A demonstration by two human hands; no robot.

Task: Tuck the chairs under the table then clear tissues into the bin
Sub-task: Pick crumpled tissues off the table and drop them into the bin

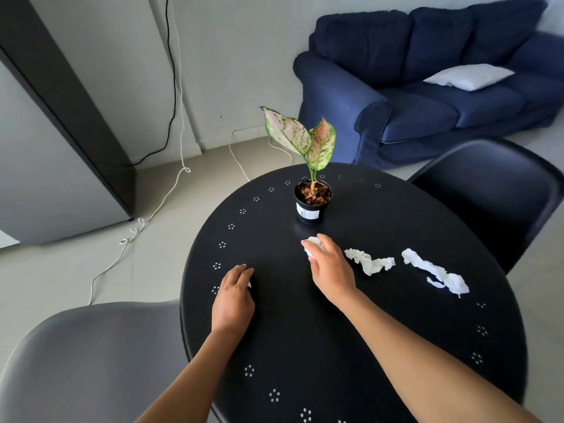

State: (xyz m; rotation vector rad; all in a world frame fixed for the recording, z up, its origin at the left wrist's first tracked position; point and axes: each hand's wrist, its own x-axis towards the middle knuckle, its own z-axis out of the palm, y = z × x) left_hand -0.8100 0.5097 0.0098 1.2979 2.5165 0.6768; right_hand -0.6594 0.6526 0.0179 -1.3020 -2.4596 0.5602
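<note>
On the round black table (335, 346) my right hand (329, 267) closes over a crumpled white tissue (312, 243) just in front of the plant pot. My left hand (233, 296) lies curled near the table's left edge, with a small bit of white tissue (249, 284) showing under its fingers. Two more crumpled tissues lie loose to the right: a middle tissue (370, 262) and a longer tissue (435, 274). A grey chair (91, 361) sits at the lower left, its seat against the table edge. A black chair (494, 193) stands at the right. No bin is in view.
A potted plant (311, 206) with pink-green leaves stands at the table's centre back. A blue sofa (427, 96) with a white cushion fills the back right. A dark cabinet (61, 132) stands at the left, with white and black cables (171, 190) trailing over the floor.
</note>
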